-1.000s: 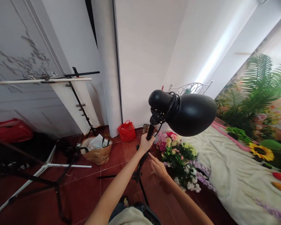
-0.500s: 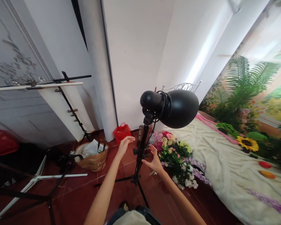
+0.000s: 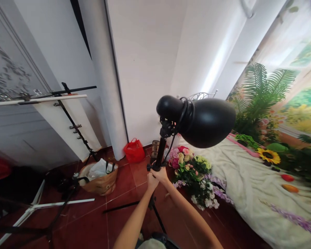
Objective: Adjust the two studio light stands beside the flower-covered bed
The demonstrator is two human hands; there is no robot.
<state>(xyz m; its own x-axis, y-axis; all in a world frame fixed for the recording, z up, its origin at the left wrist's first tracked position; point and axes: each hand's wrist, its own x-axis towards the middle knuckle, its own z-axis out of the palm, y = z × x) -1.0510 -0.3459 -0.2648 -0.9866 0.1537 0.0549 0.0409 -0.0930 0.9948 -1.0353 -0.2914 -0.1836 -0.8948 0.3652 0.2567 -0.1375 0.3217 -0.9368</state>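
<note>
In front of me stands a black studio light [image 3: 209, 121] with a rounded reflector and a cable coiled round its neck. It sits on top of a black light stand [image 3: 161, 152], whose tripod legs spread over the floor below. My left hand [image 3: 152, 181] is closed around the stand's pole, just below a collar with a knob. Pressed close to it, my right hand [image 3: 160, 174] also grips the pole, right under that collar. The fingers of both hands are partly hidden behind the pole and each other.
Artificial flowers [image 3: 190, 166] lie right of the stand, beside a cream blanket [image 3: 248, 180]. Left of it are a brown basket [image 3: 101, 181], a red bag [image 3: 134, 150] and a white stand leg [image 3: 64, 204]. A backdrop frame [image 3: 75, 124] rises behind the basket.
Both hands, earlier apart and spread on either side of the pole, have come together and closed on it. The lamp head appears larger and its reflector reaches further right.
</note>
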